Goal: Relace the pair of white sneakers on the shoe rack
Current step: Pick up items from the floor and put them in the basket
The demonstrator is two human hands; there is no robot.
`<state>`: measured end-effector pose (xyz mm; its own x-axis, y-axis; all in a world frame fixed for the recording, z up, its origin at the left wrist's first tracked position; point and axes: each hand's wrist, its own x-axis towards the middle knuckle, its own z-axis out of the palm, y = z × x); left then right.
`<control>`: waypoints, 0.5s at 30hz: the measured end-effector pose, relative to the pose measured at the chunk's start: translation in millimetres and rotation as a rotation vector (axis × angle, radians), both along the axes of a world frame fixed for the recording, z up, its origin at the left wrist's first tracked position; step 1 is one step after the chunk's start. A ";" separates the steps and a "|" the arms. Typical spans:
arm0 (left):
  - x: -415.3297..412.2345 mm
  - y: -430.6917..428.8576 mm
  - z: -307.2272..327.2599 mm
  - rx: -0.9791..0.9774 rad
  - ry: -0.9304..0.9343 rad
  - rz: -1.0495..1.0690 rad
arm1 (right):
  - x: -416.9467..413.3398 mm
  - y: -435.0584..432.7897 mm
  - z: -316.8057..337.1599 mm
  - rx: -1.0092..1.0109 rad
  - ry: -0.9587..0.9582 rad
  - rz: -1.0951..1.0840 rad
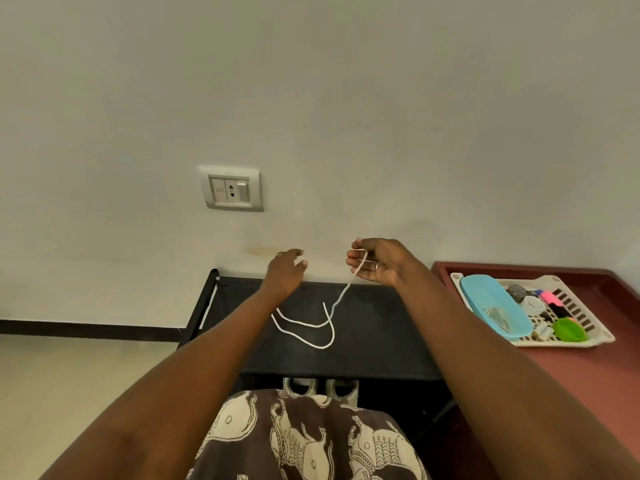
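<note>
- Two bare hands reached out over a black shoe rack (381, 334) that stood against a pale wall.
- At 1 o'clock of the rack top, the right hand (375, 263) was raised, its fingers (356, 261) curled round one end of a white shoelace (313, 325) and grasping it.
- From that grip the shoelace hung toward 7 o'clock and lay in loose loops on the rack's fabric top, with one end running under the left wrist.
- The left hand (285, 271), at 11 o'clock of the loops and near the rack's back edge, was released, its fingers spread and holding nothing.
- Only the heels of the sneakers (341, 393) showed, side by side on the shelf beneath the rack top, at 6 o'clock of the loops.
- Patterned cloth (304, 441) covered the person's lap at 6 o'clock of the sneakers.
- At 3 o'clock of the rack, a white basket (571, 342) of small items, a blue tub among them, sat on a maroon worktop (571, 393).
- A wall socket (231, 188) was mounted at 11 o'clock of the rack.
</note>
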<state>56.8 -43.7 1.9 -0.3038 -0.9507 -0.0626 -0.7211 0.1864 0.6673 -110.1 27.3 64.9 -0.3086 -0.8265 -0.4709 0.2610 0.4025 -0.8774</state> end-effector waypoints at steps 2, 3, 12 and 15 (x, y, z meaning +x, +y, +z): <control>-11.8 13.5 29.5 -0.083 0.211 -0.093 | 5.3 8.0 12.1 -0.061 0.190 0.082; -15.0 20.1 44.6 -0.123 0.299 -0.149 | 7.3 11.4 16.9 -0.087 0.329 0.134; -12.5 35.3 120.5 -0.211 0.178 -0.344 | 22.8 28.9 64.0 -0.270 0.945 0.376; -8.1 38.2 129.5 -0.082 0.282 -0.338 | 22.2 34.8 73.3 -0.354 0.963 0.388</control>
